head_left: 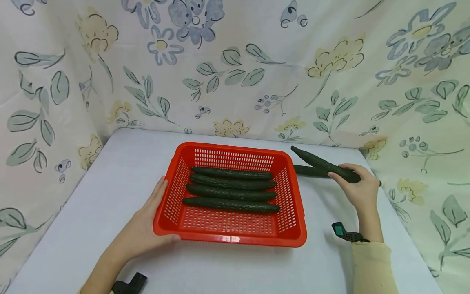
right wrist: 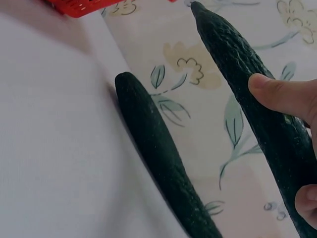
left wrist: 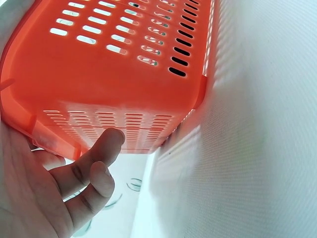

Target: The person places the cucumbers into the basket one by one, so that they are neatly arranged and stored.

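A red plastic basket (head_left: 231, 237) stands on the white table, with several dark green cucumbers (head_left: 231, 204) lying side by side in it. My left hand (head_left: 147, 226) holds the basket at its near left corner, thumb along the front rim and fingers at the left side. In the left wrist view, bent fingers (left wrist: 101, 153) show against the basket's perforated wall (left wrist: 99, 84). To the right, my right hand (head_left: 358, 185) grips another cucumber (right wrist: 247, 74) between thumb and fingers, tilted with its thin end raised. A further cucumber (right wrist: 153, 148) lies on the table beneath it.
The white table (head_left: 92, 196) extends around the basket. A curtain of floral cloth (head_left: 235, 81) hangs behind the table and along both sides. Each wrist wears a black band, the right one (head_left: 349, 234) with a small green face.
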Tool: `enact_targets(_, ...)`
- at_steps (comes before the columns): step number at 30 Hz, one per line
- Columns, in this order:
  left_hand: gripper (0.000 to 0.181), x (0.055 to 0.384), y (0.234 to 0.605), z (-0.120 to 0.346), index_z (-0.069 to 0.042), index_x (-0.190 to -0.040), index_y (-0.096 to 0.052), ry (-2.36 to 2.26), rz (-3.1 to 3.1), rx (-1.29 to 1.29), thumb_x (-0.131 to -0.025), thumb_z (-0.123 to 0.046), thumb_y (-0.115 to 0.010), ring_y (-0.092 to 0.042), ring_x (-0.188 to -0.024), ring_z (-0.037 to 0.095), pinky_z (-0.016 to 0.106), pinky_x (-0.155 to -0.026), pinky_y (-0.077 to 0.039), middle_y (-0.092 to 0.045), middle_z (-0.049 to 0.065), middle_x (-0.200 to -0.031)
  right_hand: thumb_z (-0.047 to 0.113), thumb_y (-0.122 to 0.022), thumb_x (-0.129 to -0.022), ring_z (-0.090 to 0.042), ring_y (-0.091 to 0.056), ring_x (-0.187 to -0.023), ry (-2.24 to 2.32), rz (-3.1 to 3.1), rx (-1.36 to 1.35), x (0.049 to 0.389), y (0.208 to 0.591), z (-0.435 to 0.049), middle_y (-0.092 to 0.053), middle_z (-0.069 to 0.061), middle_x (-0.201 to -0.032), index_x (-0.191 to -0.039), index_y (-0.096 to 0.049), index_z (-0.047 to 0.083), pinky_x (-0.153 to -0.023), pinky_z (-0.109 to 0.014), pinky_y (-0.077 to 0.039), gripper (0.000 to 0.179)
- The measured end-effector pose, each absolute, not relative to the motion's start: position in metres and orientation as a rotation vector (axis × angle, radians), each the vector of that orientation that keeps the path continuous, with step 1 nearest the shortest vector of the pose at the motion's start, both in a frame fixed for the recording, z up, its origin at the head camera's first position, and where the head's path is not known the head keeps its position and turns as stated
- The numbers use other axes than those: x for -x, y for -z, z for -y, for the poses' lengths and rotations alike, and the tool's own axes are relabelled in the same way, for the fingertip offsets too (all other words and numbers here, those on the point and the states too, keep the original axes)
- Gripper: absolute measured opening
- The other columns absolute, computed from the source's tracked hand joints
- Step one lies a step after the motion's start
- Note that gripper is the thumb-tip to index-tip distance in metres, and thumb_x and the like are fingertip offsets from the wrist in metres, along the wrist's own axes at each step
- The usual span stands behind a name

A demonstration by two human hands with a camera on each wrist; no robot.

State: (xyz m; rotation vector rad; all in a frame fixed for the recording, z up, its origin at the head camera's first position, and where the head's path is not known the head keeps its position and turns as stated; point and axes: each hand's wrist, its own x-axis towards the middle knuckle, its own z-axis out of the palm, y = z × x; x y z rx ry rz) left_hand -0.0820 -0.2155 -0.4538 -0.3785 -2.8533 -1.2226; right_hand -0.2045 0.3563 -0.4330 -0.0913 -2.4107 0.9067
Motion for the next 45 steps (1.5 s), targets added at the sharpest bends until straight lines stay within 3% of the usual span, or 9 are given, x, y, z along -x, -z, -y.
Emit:
enact_targets(19, 0.138, 0.08, 0.454, 0.213, -0.029, -0.173, -0.003, 1.258, 2.844, 0.383, -0.071, -0.055, -0.093, -0.051, -0.14, 0.043, 0.055, -0.088, -0.063, -0.006, -0.001, -0.18, 0.009, -0.097, -0.075, 0.005, -0.06, -0.098, -0.91, 2.359, -0.113, 0.189, 0.402, -0.317, -0.077, -0.016, -0.109, -0.108, -0.081, 0.005, -0.081, -0.006, -0.045, 0.037)
enact_targets(28, 0.138, 0.08, 0.453, 0.213, -0.03, -0.173, -0.003, 1.27, 2.846, 0.382, -0.071, -0.055, -0.093, -0.049, -0.143, 0.043, 0.056, -0.089, -0.062, -0.006, 0.0, -0.18, 0.004, -0.098, -0.072, 0.009, -0.054, -0.104, -0.908, 2.327, -0.278, 0.186, 0.398, -0.297, -0.078, -0.015, -0.107, -0.105, -0.081, 0.004, -0.092, -0.009, -0.042, 0.037)
enact_targets(35, 0.138, 0.083, 0.452, 0.214, -0.03, -0.173, -0.002, 1.256, 2.843, 0.413, -0.072, -0.054, -0.094, -0.049, -0.143, 0.044, 0.059, -0.091, -0.061, -0.005, -0.001, -0.18, 0.004, -0.098, -0.072, 0.006, -0.057, -0.102, -0.954, 2.337, -0.334, 0.185, 0.398, -0.28, -0.079, -0.012, -0.107, -0.105, -0.081, 0.006, -0.086, -0.007, -0.044, 0.037)
enact_targets(45, 0.139, 0.082, 0.451, 0.216, -0.03, -0.172, -0.001, 1.246, 2.862, 0.381, -0.072, -0.056, -0.093, -0.046, -0.145, 0.045, 0.063, -0.094, -0.058, -0.002, -0.003, -0.18, 0.007, -0.098, -0.072, -0.027, -0.069, -0.103, -0.864, 2.311, -0.574, 0.205, 0.368, -0.248, -0.078, -0.011, -0.104, -0.103, -0.08, 0.004, -0.09, -0.009, -0.044, 0.036)
